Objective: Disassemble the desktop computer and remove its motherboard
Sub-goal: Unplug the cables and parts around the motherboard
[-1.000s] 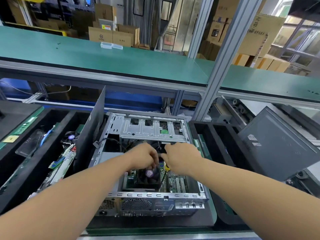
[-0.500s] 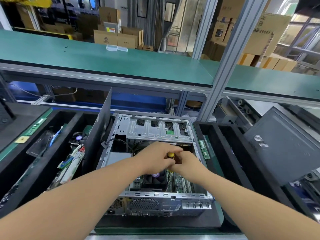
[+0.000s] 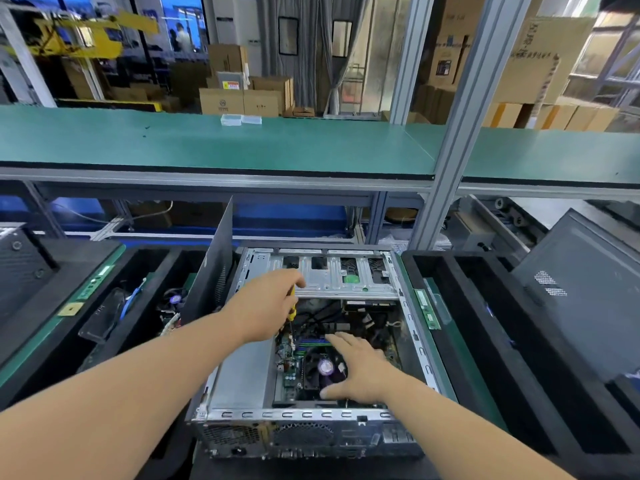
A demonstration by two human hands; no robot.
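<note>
An open desktop case (image 3: 311, 415) lies on its side in front of me. Its green motherboard (image 3: 290, 362) shows inside, with a black CPU fan (image 3: 323, 370) bearing a purple hub. My left hand (image 3: 266, 306) grips a yellow-handled screwdriver (image 3: 292, 306), its shaft pointing down at the board's left part. My right hand (image 3: 360, 372) spreads open with straight fingers over the fan, thumb toward me. A silver drive cage (image 3: 332, 275) spans the far end of the case. Black cables lie beneath it.
A black side panel (image 3: 213, 271) stands upright left of the case. Black foam bins (image 3: 114, 317) on the left hold removed parts and boards. More black bins (image 3: 485, 341) and a dark panel (image 3: 581, 289) sit to the right. A green shelf (image 3: 242, 147) runs above.
The hands, joined together over the case middle before, have parted. The left now holds the screwdriver alone, up and left. The right has opened and dropped onto the fan.
</note>
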